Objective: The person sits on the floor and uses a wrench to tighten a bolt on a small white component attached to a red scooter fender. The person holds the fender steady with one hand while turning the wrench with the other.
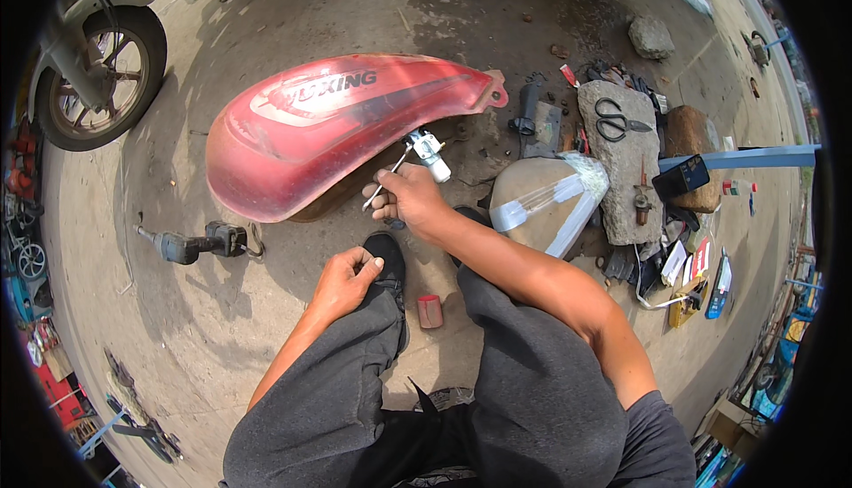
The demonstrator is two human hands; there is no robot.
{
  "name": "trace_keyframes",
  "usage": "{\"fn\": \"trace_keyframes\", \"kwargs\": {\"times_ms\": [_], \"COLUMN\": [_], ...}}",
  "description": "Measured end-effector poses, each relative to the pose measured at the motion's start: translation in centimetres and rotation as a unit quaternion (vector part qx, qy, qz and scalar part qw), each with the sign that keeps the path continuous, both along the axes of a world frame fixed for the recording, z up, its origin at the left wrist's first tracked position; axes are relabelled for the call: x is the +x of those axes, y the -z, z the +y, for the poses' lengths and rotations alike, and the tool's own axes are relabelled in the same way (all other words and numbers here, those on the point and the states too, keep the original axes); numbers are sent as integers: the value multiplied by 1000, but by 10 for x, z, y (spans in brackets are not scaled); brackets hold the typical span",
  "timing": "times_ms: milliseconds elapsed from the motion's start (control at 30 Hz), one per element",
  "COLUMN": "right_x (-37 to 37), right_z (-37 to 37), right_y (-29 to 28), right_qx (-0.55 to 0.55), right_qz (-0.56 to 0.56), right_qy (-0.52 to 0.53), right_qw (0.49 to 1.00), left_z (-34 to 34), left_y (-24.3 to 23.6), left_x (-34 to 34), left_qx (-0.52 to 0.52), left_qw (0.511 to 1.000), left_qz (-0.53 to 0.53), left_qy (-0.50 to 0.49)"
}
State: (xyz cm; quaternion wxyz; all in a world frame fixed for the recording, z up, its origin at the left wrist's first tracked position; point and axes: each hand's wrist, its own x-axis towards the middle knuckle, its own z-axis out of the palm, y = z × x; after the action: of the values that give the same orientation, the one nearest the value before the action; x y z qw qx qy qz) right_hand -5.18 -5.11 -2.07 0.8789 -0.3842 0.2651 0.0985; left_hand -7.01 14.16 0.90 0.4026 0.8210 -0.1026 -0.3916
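A red fuel tank point(328, 155) lies on the ground point(177, 337) on the far side of the person's feet, its wide rounded end to the left and its narrow tip to the right. At its near edge, toward the right, sits a small silver valve point(433, 158). The right hand point(408, 195) is just beside the valve, its fingers grasping a thin metal rod point(403, 158), the far end of which reaches to the valve's left side; whether they touch is unclear. The left hand point(344, 277) rests by the left knee, its fingers released and loosely bent, with nothing visible in them. A cordless drill point(204, 242) lies to the left, a small red block point(429, 311) near, between the legs. To the right, a stone slab point(612, 169) carries black scissors point(627, 124).
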Motion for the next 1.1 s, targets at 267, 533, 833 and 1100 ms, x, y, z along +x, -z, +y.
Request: {"fn": "trace_keyframes", "kwargs": {"times_ms": [267,533,833,1100], "right_x": [-5,-2,3,1], "right_z": [-9,3,4,-8], "right_y": [-14,6,11,-15], "right_qx": [181,-97,-167,249], "right_qz": [-46,1,-10,-38], "right_qy": [-14,-29,-31,11], "right_qw": [982,995,985,968], "left_z": [2,0,3,2], "left_y": [0,-1,3,0], "left_x": [0,0,0,0], "left_qx": [-4,-1,-6,-2], "left_qw": [1000,1000,1000,1000], "left_qz": [4,-1,-3,7], "left_qy": [-4,2,1,-4]}}
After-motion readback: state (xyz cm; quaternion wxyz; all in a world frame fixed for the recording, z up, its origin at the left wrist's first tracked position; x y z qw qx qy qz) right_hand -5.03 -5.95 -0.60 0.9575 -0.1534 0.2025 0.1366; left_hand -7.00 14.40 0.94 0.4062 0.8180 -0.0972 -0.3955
